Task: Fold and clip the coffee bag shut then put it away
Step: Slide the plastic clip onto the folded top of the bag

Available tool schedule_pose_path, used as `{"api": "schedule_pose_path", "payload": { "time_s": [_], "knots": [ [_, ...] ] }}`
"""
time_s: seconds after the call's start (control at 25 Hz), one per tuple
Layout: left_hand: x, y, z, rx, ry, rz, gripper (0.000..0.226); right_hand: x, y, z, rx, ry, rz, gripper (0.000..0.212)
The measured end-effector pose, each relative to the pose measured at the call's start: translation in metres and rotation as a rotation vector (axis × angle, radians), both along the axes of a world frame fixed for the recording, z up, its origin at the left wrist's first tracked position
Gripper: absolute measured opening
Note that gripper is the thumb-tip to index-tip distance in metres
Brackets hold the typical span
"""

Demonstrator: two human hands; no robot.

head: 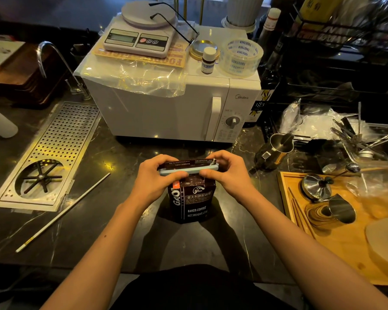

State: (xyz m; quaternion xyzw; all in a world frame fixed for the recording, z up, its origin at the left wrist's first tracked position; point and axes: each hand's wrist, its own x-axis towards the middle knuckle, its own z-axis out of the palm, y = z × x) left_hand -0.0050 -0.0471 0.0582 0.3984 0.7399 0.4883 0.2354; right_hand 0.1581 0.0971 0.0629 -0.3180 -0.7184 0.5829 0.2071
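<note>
A dark brown coffee bag [192, 203] with white lettering stands upright on the black marble counter, near the front edge. Its top is folded over. A long pale blue clip [189, 170] lies across the fold. My left hand [157, 175] pinches the clip's left end and the bag's top. My right hand [227, 173] holds the clip's right end, thumb under and fingers over the fold. Whether the clip is fully snapped closed is hard to tell.
A white microwave [166, 108] stands just behind the bag, carrying a scale [139, 39], tape roll [240, 57] and small bottle [208, 60]. A perforated drain tray [52, 153] and white stick [63, 212] lie left. Metal jugs [280, 145] and a wooden tray [345, 247] sit right.
</note>
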Motion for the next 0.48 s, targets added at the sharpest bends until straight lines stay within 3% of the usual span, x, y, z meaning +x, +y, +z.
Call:
{"api": "schedule_pose_path", "payload": {
  "time_s": [0.48],
  "knots": [
    [0.016, -0.004, -0.009, 0.118, -0.273, 0.253, 0.035, 0.006, -0.006, -0.008, -0.193, 0.066, -0.128, 0.025]
  ]
}}
